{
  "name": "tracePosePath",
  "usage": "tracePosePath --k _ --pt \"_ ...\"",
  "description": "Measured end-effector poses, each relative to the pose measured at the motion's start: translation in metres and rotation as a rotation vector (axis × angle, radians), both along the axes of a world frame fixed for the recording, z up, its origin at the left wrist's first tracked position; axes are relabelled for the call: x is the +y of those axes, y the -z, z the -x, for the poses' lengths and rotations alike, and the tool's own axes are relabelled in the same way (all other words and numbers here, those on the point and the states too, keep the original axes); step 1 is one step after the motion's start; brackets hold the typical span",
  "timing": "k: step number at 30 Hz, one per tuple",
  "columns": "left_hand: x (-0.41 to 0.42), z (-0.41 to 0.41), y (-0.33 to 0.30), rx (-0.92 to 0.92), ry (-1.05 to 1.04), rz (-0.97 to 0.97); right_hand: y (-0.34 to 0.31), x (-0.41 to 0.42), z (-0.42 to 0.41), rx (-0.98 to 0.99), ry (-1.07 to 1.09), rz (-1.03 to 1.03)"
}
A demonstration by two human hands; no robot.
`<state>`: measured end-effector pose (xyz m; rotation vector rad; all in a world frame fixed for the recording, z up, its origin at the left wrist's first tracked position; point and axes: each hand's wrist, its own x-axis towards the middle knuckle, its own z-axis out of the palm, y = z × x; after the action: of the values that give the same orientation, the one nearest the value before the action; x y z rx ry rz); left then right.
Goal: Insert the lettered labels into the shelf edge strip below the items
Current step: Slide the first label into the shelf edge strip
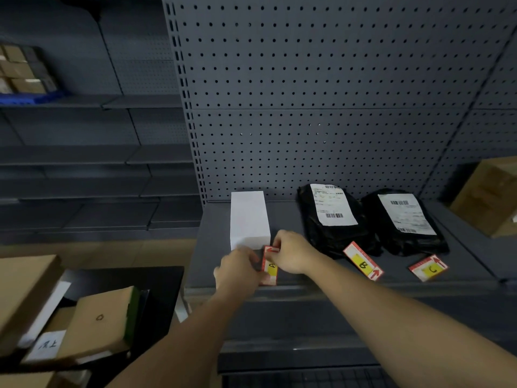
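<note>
A red-and-white label marked A lies near the front of the grey shelf, just in front of a white box. My left hand pinches its left edge and my right hand pinches its top right corner. Label B lies flat in front of a black parcel. Label C lies in front of a second black parcel. The shelf edge strip runs along the shelf front, below the labels.
A grey pegboard back panel rises behind the shelf. Cardboard boxes sit on a black surface at lower left. Another cardboard box stands at the far right. More grey shelves fill the left.
</note>
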<state>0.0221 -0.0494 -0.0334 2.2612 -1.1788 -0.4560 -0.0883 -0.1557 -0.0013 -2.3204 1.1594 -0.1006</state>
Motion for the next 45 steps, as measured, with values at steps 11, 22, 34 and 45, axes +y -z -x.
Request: tracePosePath --k 11,22,34,45 --pt "0.045 -0.008 0.017 -0.269 0.28 0.198 -0.011 0.009 0.034 -0.334 -0.011 -0.021" --pt "0.086 -0.028 0.048 -0.867 0.445 0.314 -0.012 0.024 0.089 -0.287 0.027 -0.019" --pt "0.091 -0.003 0.066 -0.8 0.412 0.321 0.025 0.068 0.064 -0.634 0.081 0.035" --pt "0.099 0.0 0.069 -0.718 0.384 0.335 0.043 0.069 0.042 -0.45 -0.181 0.363"
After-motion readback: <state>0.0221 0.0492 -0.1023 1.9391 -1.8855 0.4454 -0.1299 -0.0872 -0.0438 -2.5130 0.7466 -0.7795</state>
